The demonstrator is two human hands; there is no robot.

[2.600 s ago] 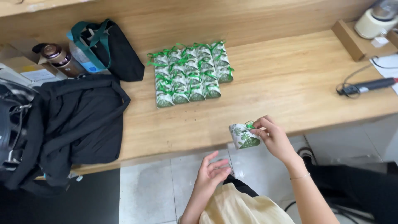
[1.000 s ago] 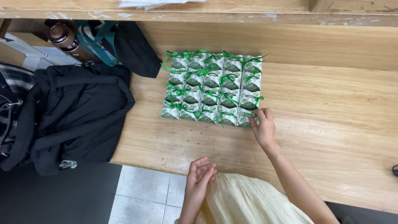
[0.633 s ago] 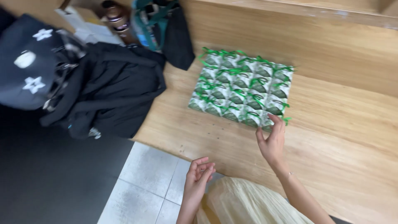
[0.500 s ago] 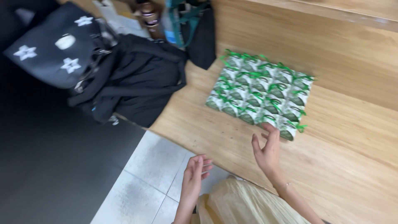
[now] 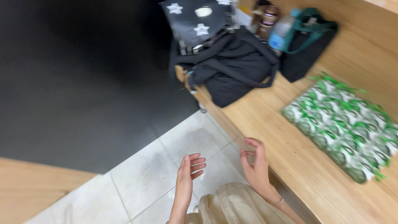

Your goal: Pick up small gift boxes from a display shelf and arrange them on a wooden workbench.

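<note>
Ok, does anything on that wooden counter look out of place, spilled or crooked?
Nothing spilled. The green-and-white packets lie in a tidy block on the wooden counter. Only the black backpack hangs partly over the counter's edge. Both the left hand and right hand are empty.

Two bare hands are seen — left hand (image 5: 187, 176) at 6 o'clock, right hand (image 5: 256, 166) toward 5 o'clock. Forearms are uncovered, no sleeves shown. A thin bracelet (image 5: 278, 202) is worn at the right wrist. A pale beige garment (image 5: 236, 205) — crinkled, lightweight fabric — is visible below.
</note>
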